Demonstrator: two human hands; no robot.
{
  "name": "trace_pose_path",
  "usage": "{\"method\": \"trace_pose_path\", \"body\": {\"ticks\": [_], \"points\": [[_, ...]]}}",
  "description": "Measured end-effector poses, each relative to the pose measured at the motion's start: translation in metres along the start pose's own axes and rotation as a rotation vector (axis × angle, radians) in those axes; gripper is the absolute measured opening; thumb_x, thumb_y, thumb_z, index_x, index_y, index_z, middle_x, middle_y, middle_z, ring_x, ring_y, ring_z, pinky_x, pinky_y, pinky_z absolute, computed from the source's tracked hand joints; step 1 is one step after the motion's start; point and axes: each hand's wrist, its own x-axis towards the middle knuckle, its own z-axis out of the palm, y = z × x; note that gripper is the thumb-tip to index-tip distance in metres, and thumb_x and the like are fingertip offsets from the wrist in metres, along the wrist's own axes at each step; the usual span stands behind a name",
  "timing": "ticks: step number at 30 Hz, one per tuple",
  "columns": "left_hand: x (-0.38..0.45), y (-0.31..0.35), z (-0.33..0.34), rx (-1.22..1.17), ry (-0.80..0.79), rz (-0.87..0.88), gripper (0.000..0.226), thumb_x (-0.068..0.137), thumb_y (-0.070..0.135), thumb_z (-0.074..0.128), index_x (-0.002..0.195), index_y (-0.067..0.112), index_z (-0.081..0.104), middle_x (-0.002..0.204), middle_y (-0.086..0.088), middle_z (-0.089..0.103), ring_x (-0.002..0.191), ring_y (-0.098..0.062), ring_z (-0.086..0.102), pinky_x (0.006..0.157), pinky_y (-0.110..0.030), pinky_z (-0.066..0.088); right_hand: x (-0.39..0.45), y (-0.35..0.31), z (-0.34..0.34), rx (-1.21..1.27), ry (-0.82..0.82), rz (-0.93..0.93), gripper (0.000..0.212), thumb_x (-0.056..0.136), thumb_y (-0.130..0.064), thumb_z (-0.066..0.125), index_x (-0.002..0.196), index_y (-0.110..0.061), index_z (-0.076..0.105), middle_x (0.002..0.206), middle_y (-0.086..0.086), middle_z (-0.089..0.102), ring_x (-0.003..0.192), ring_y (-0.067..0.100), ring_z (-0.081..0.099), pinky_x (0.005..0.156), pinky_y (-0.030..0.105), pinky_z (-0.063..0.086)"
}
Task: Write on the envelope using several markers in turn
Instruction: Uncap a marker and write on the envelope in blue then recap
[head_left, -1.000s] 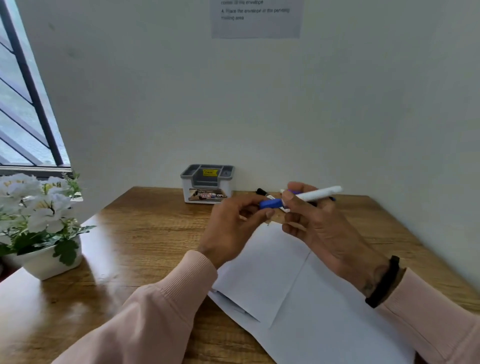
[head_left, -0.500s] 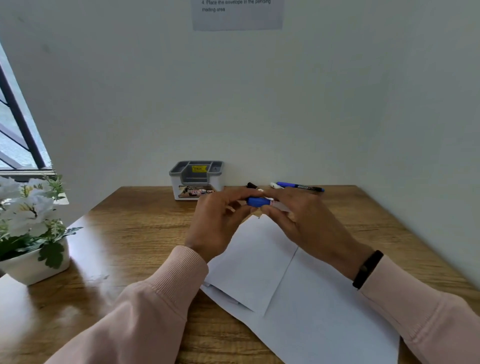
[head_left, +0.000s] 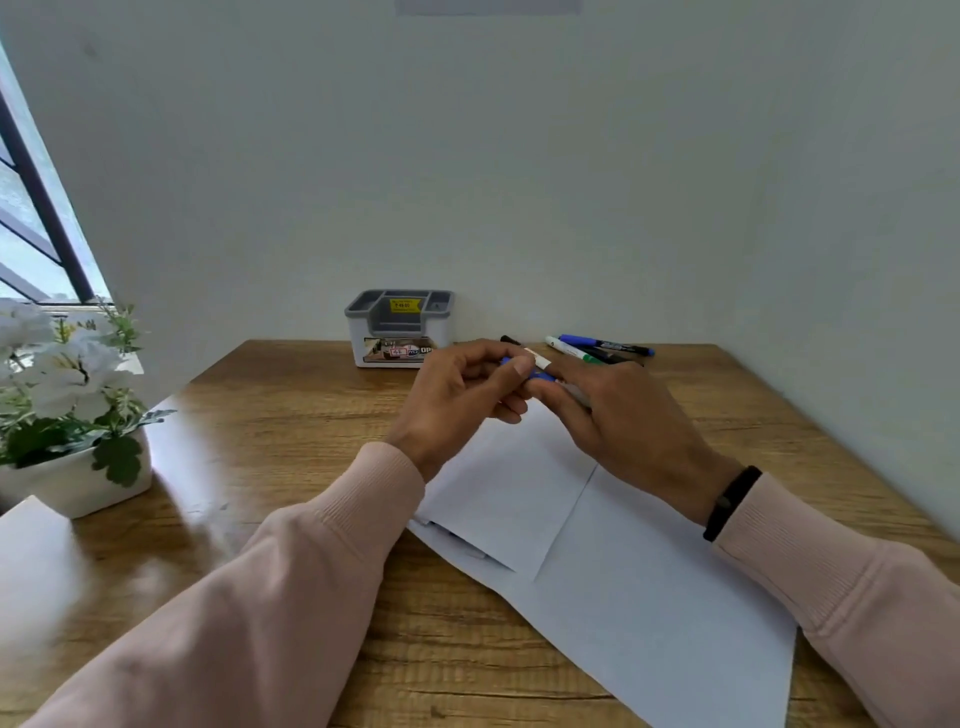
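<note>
My left hand (head_left: 457, 395) and right hand (head_left: 618, 415) meet above the far end of the envelope (head_left: 597, 561), both closed on one marker (head_left: 540, 371). My left thumb and fingers pinch its blue cap, which shows just past my thumb tip; my right fingers wrap the white barrel, most of it hidden under them, with a short white stretch poking out between the hands. Whether the cap is seated or partly off I cannot tell. The envelope is plain white, lying slantwise on the desk (head_left: 291, 415) from under my hands toward the near right corner, with a folded white flap or sheet on its left half and some paper edges showing beneath that. Three more markers (head_left: 602, 347) lie by the far edge, just beyond my right hand: one blue, one white with green, one black-ended. A grey and white organiser (head_left: 397, 328) stands at the far edge to their left. A white pot of white flowers (head_left: 67, 410) sits at the left edge.
</note>
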Motion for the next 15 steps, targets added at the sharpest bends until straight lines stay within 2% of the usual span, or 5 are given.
{"method": "trace_pose_path", "body": {"ticks": [6,9,12,14,15], "points": [[0.009,0.007,-0.016,-0.184,0.085,-0.063,0.018,0.102,0.018,0.062,0.109,0.005,0.073,0.082,-0.01,0.074,0.069,-0.014,0.067,0.068,-0.026,0.06,0.0,0.001,0.003,0.356,-0.015,0.178,0.025,0.106,-0.048,0.056,0.086,-0.036,0.065,0.061,-0.016,0.054,0.056,0.006,0.048,0.057,0.02,0.037],[0.015,0.01,-0.038,-0.579,0.181,-0.279,0.016,0.101,0.017,0.059,0.105,0.005,0.069,0.085,-0.01,0.066,0.062,-0.014,0.062,0.057,-0.024,0.056,0.0,-0.001,0.005,0.73,-0.165,0.384,0.009,0.107,-0.05,0.055,0.103,-0.042,0.058,0.064,-0.004,0.068,0.048,0.008,0.042,0.048,0.023,0.039],[0.013,0.005,-0.055,-0.821,0.205,-0.462,0.03,0.093,0.036,0.067,0.097,0.006,0.065,0.086,-0.015,0.063,0.062,-0.019,0.059,0.052,-0.027,0.053,0.0,-0.003,0.003,1.082,-0.274,0.528,0.006,0.11,-0.033,0.055,0.108,-0.038,0.051,0.085,0.011,0.075,0.051,0.016,0.037,0.045,0.027,0.034],[0.015,0.001,-0.063,-0.764,0.19,-0.49,0.038,0.086,0.048,0.076,0.079,0.013,0.063,0.07,-0.007,0.06,0.055,-0.014,0.051,0.045,-0.024,0.045,0.002,-0.007,0.0,1.26,-0.322,0.551,0.012,0.11,-0.021,0.053,0.108,-0.03,0.061,0.095,0.016,0.074,0.054,0.016,0.048,0.046,0.026,0.038],[0.016,-0.002,-0.067,-0.57,0.154,-0.463,0.039,0.084,0.05,0.079,0.071,0.019,0.059,0.061,0.0,0.054,0.049,-0.011,0.043,0.041,-0.021,0.038,0.002,-0.009,-0.002,1.356,-0.346,0.574,0.019,0.108,-0.016,0.051,0.112,-0.024,0.067,0.099,0.018,0.074,0.058,0.018,0.053,0.047,0.028,0.042]]}}
